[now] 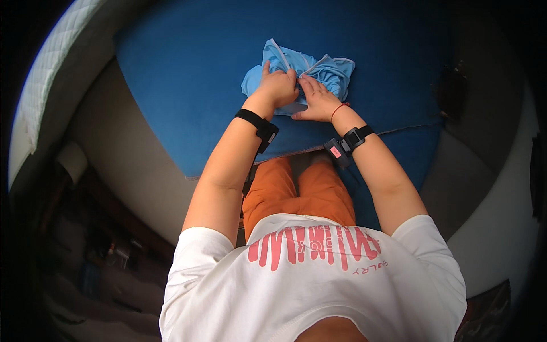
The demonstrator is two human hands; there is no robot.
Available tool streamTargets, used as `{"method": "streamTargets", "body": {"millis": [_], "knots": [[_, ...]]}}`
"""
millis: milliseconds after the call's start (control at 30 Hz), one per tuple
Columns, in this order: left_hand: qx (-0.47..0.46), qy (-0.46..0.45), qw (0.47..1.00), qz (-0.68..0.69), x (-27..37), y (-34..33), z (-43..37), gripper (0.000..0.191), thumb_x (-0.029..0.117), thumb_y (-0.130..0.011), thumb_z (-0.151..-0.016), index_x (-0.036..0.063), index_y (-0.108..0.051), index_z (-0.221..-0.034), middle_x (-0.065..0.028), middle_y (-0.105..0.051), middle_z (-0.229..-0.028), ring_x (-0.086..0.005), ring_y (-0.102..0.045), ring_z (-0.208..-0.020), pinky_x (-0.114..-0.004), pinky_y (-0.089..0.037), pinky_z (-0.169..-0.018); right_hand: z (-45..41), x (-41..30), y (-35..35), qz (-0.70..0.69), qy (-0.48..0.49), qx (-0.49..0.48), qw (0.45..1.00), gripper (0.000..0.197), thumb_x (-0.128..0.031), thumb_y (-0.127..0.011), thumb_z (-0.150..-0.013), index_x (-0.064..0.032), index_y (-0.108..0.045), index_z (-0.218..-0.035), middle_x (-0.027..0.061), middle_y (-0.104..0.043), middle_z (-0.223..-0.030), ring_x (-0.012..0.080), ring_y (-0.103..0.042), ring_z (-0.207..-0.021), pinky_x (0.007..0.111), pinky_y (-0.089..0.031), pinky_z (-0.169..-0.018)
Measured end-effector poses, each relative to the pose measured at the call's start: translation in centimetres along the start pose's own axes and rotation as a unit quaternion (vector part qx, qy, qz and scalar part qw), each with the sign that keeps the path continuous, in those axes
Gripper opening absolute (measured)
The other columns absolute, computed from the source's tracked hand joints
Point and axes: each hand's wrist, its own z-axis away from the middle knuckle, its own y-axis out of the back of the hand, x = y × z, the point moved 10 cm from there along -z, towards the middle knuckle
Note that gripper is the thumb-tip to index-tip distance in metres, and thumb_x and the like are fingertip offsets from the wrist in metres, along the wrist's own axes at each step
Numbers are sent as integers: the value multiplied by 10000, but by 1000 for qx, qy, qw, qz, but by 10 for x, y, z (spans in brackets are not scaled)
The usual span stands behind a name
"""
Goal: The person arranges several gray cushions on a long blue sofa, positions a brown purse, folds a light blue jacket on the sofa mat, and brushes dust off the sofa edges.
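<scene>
A crumpled light-blue cloth (335,68) with pale piping along its edges lies bunched on a dark blue cloth cover (192,85). My left hand (277,87) is on the left part of the light-blue cloth, its fingers curled around some of the fabric and one finger pointing away from me. Close beside it, my right hand (318,100) touches the near right part, fingers together on a piped edge and thumb lower down. Fabric under both palms is hidden. Each wrist wears a black strap with a small device.
A cable (401,128) runs from near my right wrist across the blue cover to the right. At far left hangs a pale quilted fabric (55,60). A dark object (451,92), too dim to name, sits at the right. My legs are against the cover's near edge.
</scene>
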Motion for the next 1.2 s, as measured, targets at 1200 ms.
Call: {"method": "streamTargets", "body": {"millis": [1200], "knots": [[22, 172, 708, 685, -77, -23, 11, 857, 331, -726, -807, -68, -244, -1393, -213, -483, -1285, -290, -479, -1190, -391, -374, -1006, -24, 128, -14, -491, -217, 126, 834, 456, -164, -511, -868, -32, -462, -1302, 148, -543, -1258, 286, -523, -1145, 357, -403, -952]]}}
